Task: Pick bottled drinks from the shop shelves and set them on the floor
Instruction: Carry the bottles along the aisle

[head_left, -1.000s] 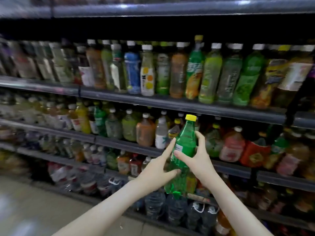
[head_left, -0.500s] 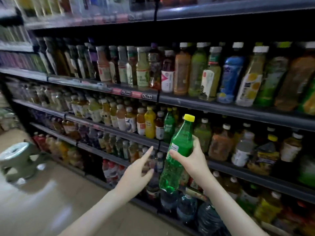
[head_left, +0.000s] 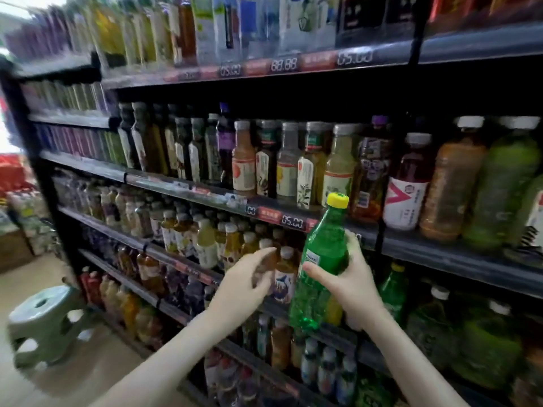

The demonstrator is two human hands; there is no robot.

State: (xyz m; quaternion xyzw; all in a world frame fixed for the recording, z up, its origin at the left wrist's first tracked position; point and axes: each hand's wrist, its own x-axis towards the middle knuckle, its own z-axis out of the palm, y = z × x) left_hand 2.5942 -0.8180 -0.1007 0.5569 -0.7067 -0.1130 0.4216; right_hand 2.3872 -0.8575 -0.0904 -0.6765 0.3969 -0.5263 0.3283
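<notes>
Black metal shelves point(head_left: 440, 254) crowded with plastic drink bottles face you. Their price strips point(head_left: 291, 221) read 05.00 and 88.88, and the bottle labels are too blurred to read. Just right of centre, toward 4 o'clock, your right hand point(head_left: 349, 286) wraps a dimpled green bottle point(head_left: 320, 259) with a yellow screw cap, held nearly upright before the shelves. At its 9 o'clock your left hand point(head_left: 244, 284) curls round a small amber bottle point(head_left: 265, 264) on the shelf. A pale green plastic stool point(head_left: 44, 318) stands at 8 o'clock.

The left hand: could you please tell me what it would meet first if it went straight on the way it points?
Probably the brown white-capped bottle directly ahead of the left hand; blur hides whether hand and bottle touch. The right hand holds the green bottle alongside.
</notes>
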